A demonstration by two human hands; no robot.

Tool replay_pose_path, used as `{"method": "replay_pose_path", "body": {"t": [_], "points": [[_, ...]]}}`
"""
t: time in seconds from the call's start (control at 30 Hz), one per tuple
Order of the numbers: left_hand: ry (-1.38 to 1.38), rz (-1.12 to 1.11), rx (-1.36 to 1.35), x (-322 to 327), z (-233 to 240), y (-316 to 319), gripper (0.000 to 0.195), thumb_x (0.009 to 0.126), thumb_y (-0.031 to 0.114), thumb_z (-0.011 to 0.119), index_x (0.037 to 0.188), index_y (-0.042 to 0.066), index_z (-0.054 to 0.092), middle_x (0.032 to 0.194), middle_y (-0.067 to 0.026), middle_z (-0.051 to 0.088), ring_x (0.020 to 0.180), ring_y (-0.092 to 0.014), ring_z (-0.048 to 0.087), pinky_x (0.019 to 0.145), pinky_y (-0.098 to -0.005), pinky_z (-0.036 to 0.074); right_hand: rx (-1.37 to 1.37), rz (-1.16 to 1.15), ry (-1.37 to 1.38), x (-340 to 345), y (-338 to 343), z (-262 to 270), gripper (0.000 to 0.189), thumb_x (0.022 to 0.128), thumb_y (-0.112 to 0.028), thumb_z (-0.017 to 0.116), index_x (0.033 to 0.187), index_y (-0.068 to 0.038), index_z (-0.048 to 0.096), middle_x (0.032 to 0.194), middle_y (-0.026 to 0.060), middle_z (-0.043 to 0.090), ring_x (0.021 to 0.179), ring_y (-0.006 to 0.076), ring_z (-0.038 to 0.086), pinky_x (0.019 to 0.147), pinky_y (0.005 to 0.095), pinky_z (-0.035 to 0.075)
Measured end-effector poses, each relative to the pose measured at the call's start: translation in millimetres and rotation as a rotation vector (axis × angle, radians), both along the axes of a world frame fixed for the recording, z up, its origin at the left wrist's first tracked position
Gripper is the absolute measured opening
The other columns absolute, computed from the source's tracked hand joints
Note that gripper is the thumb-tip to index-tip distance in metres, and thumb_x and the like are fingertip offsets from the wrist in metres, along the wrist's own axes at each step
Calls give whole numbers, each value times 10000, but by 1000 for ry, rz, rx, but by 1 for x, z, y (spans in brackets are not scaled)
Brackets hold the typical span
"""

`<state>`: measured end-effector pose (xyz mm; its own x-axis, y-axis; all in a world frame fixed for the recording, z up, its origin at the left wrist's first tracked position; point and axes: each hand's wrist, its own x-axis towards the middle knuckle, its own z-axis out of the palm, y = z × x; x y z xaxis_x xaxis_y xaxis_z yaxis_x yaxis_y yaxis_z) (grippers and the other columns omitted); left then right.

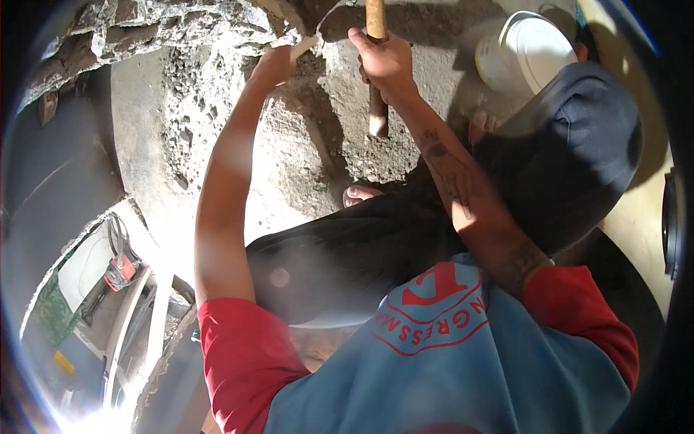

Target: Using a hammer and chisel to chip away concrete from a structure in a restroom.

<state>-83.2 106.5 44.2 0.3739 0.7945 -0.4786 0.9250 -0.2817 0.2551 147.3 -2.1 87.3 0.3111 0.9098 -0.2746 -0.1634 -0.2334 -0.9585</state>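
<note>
My right hand point(387, 66) grips a wooden tool handle point(378, 120). The handle runs up past the top edge of the picture, so the tool's head is out of view. To its left, my left hand point(272, 66) is closed around a pale, bar-shaped tool point(304, 48), whose exact kind is unclear. This bar's far end touches or lies close to the broken masonry edge point(190, 24). Below both hands is a rough concrete floor point(374, 157) with crumbled rubble point(187, 108) on it, partly washed out by strong light.
A white plastic bucket point(534, 51) with a lid stands at the upper right, near my bent knee point(591, 119). My bare toes point(362, 194) rest on the rough floor. At lower left, an opening with a ragged edge shows a red device with cables point(120, 271) and pale strips point(157, 325).
</note>
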Motion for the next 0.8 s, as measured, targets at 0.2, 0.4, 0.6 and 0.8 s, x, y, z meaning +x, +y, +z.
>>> {"method": "replay_pose_path", "body": {"t": [0.2,0.4,0.6,0.8], "points": [[147,-192,51,8,-26,-6,204,837,142,611,1005,28,635,917,-203,694,895,-366,688,759,-469,561,-346,265,16,-17,-31,-21,287,888,-258,700,784,-37,548,538,7,495,391,92,448,370,277,365],[213,-267,70,7,-27,0,256,787,78,644,1037,18,651,952,-200,698,888,-354,697,733,-458,572,-310,406,-14,3,-20,-13,316,869,-264,718,745,-29,547,532,16,503,396,99,464,378,291,377],[269,-218,-33,19,-26,8,268,741,41,671,1007,17,698,943,-198,705,896,-345,698,733,-458,573,12,-29,-108,-19,5,-4,307,895,-285,694,774,-27,580,566,-2,527,457,86,512,418,274,403],[322,-260,-60,20,-22,6,262,728,27,682,987,-10,689,966,-197,703,891,-346,698,744,-452,578,-630,358,175,-24,-45,-29,258,901,-202,675,744,-31,561,529,34,502,382,137,452,363,323,372]]}}
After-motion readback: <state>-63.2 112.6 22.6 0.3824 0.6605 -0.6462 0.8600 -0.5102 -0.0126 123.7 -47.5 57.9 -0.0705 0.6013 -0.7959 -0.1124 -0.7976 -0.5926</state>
